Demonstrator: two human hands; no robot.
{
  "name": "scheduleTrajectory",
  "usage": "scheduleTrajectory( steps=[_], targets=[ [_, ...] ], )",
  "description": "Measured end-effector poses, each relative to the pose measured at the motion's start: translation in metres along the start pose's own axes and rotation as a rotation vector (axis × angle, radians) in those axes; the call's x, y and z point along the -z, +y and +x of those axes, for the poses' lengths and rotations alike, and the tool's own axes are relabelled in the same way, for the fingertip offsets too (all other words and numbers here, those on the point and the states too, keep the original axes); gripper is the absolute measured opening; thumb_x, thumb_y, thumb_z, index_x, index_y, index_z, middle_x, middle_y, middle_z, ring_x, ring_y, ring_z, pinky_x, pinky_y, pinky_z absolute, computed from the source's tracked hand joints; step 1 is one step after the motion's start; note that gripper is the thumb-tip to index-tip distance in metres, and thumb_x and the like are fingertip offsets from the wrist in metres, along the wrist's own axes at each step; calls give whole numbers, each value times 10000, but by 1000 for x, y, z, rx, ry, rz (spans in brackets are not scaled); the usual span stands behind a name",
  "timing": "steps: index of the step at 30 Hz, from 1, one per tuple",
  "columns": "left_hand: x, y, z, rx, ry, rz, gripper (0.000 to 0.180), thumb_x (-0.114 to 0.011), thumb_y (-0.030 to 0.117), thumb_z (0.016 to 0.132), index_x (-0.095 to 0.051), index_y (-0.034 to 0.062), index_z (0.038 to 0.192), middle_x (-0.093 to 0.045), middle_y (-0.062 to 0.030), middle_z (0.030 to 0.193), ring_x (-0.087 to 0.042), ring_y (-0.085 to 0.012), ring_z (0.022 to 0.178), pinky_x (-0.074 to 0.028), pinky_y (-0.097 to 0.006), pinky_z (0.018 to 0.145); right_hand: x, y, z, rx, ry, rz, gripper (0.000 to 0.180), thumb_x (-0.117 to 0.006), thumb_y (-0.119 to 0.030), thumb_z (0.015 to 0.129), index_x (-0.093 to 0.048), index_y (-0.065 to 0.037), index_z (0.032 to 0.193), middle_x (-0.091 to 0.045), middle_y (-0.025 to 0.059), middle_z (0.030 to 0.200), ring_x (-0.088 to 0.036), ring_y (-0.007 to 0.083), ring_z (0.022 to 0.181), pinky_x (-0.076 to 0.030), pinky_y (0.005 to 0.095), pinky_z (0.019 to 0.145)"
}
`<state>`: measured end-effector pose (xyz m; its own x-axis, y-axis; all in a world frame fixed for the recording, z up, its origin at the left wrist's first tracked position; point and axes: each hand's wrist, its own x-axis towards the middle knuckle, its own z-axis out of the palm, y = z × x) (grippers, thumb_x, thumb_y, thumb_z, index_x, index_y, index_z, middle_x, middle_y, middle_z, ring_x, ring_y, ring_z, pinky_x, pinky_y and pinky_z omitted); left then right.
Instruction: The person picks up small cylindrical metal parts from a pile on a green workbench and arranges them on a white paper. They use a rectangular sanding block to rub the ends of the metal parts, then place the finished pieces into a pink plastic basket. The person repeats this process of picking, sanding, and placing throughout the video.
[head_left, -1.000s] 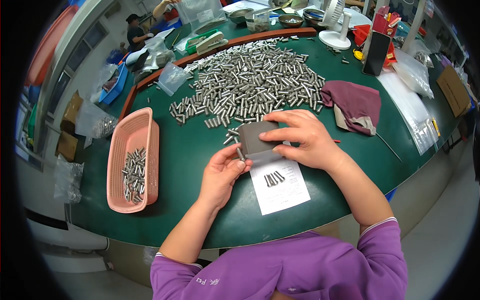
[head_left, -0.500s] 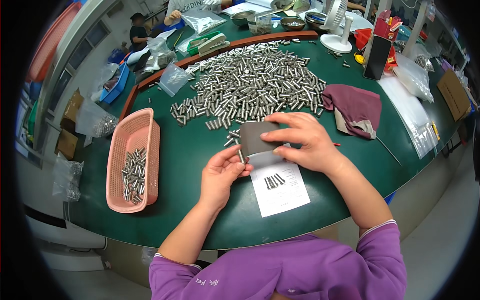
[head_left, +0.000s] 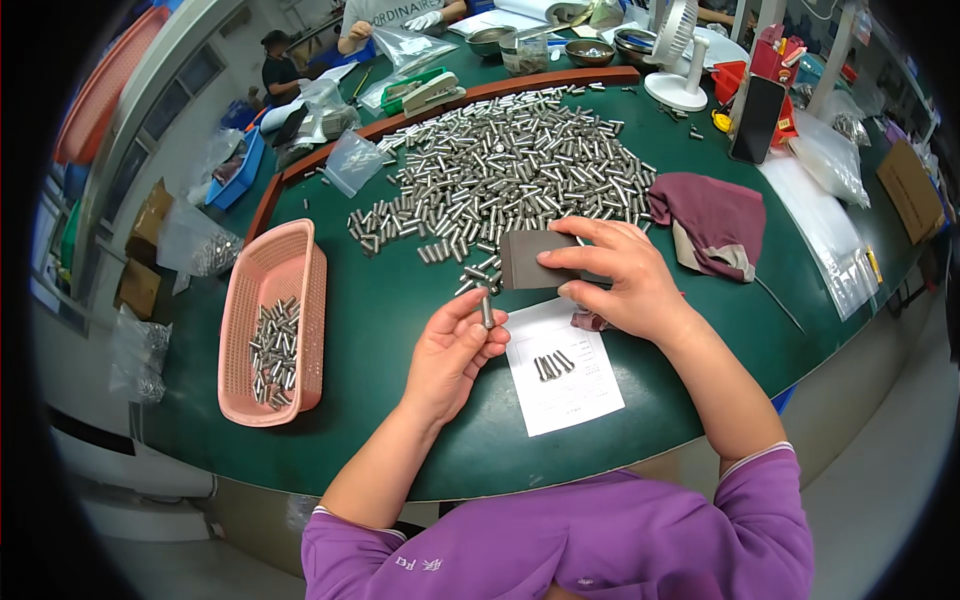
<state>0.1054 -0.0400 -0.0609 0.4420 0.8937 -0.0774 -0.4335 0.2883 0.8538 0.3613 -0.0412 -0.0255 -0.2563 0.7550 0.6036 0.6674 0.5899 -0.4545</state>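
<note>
My left hand pinches one short metal pin between thumb and fingers, holding it nearly upright. My right hand grips a flat grey-brown sanding block by its right side, up and to the right of the pin and apart from it. Beneath the hands lies a white printed sheet with dark pin shapes on it. A small maroon piece shows at the sheet's top edge, partly under my right hand. Beyond the block spreads a large heap of metal pins; a few loose ones lie close to my left fingertips.
A pink basket holding pins stands at left. A maroon cloth lies right of the heap. Farther back are a brown wooden strip, a white fan, a phone, bowls, plastic bags and another person.
The sanding block has moved right, away from the pin in my left hand. The pin now stands more upright. The small maroon piece has come into view under my right hand.
</note>
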Motion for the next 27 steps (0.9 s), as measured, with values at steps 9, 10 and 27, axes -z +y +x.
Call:
scheduleTrajectory(
  steps=[9,10,27],
  targets=[
    [-4,-5,2,33,31,230,345,-572,20,957,-510,-1,1296,-645,-140,1142,-670,-185,940,-564,-294,837,-15,-25,-2,132,-19,46,426,-770,-125,674,-719,-205,1089,-632,64,1229,-610,251,1094,-421,397,959],
    [-6,-6,3,39,35,291,331,-576,16,954,-518,-7,1279,-648,-141,1138,-674,-189,935,-566,-296,832,-20,-31,-1,152,-7,57,422,-768,-124,677,-717,-207,1088,-633,60,1226,-608,249,1098,-421,399,958],
    [-1,-12,-1,-195,-11,286,210,-583,-54,918,-568,8,1119,-622,-166,1156,-668,-204,971,-557,-324,875,5,7,3,-73,115,-234,451,-757,-150,738,-640,-164,1173,-522,97,1320,-461,313,1266,-343,473,1062]
  ],
)
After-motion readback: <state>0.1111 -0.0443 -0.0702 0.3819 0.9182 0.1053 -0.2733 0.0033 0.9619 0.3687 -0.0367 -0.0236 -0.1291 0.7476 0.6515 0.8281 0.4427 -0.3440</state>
